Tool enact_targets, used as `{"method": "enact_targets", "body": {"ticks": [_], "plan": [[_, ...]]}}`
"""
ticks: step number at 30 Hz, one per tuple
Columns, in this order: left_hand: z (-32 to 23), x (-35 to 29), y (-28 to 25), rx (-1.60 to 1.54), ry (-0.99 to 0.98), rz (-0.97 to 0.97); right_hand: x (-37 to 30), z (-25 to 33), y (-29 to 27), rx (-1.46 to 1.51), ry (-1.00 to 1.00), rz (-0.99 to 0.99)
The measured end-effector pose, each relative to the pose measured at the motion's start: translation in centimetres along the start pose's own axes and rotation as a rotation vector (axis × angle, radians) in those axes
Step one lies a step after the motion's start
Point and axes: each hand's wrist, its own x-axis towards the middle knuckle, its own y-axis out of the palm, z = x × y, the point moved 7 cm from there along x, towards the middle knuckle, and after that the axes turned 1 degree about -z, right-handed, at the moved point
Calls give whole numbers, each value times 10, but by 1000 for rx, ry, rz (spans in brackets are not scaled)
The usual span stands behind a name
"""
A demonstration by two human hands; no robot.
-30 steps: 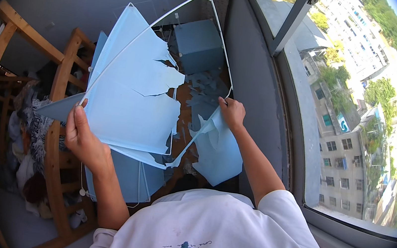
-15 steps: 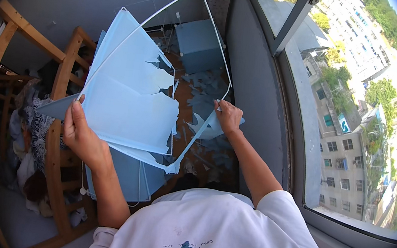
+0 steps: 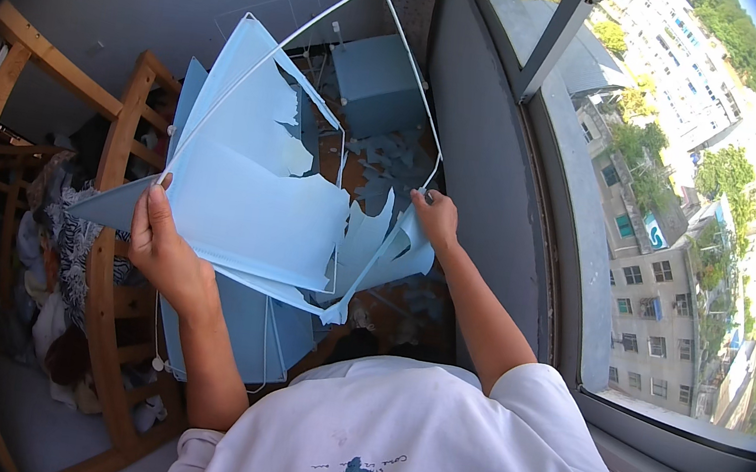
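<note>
A white wire frame (image 3: 278,49), partly covered by a torn light-blue plastic sheet (image 3: 248,209), spans the space between my hands. My left hand (image 3: 171,252) is closed around its left corner, thumb on top, where the sheet meets the wire. On the other side my right hand (image 3: 436,217) pinches the wire together with the edge of a torn blue strip (image 3: 380,254). That strip runs down to a crumpled tip near my chest. Ragged holes open the sheet's right side. My right fingertips are partly hidden by the hand.
Blue box-like panels (image 3: 378,88) stand at the back, and another blue panel (image 3: 250,339) with wires leans below my left arm. Plastic scraps (image 3: 392,162) litter the brown floor. A wooden ladder-like frame (image 3: 115,163) with clothes behind it is left; a window (image 3: 675,304) is right.
The torn strip and flap by my right hand have swung and spread leftward beneath it. The blue sheet has shifted slightly to the right. Both hands keep hold of the frame, with small movements.
</note>
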Motion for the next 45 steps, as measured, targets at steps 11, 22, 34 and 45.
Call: {"method": "enact_targets", "body": {"ticks": [11, 22, 34, 45], "plan": [[-1, 2, -1, 11, 29, 25, -5, 16, 7, -116, 70, 518], [-2, 6, 1, -33, 1, 25, -18, 21, 6, -88, -236, 374], [2, 7, 9, -70, 5, 15, -40, 47, -7, -260, -681, -136], [-3, 8, 14, -64, 7, -7, -34, 39, -3, -198, -439, -32]]}}
